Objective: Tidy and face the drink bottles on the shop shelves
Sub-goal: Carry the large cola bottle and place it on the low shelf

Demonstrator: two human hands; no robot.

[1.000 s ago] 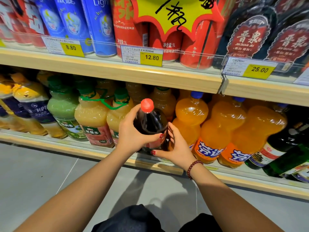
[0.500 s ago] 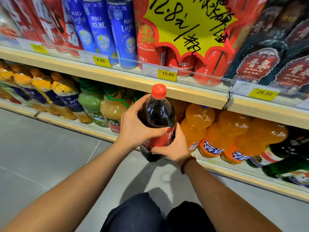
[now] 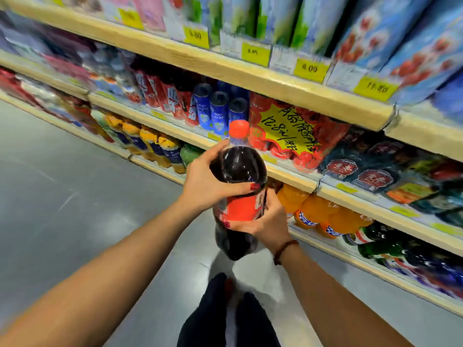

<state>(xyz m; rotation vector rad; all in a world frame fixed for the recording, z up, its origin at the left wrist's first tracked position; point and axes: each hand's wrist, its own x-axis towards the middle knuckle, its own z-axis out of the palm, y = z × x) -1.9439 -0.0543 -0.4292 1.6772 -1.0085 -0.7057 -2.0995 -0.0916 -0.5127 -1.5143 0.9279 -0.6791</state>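
Observation:
A large dark cola bottle (image 3: 238, 166) with a red cap and red label is held upright in the air in front of the shelves, clear of the bottom shelf. My left hand (image 3: 208, 181) grips its upper body, thumb across the front. My right hand (image 3: 268, 221) grips the label band from the right side and below. Orange soda bottles (image 3: 318, 216) stand on the bottom shelf just right of the held bottle. Yellow juice bottles (image 3: 150, 146) line the same shelf to the left.
Wooden shelf edges (image 3: 288, 91) with yellow price tags run diagonally across the view. Blue cans (image 3: 215, 111) and red packs with a yellow handwritten sign (image 3: 288, 131) fill the middle shelf. Grey floor (image 3: 62, 196) spreads to the left. My dark trousers (image 3: 225, 314) show below.
Both hands have lifted the cola bottle off the bottom shelf and up to the middle shelf's height. The view has risen and pulled back, showing more upper shelves.

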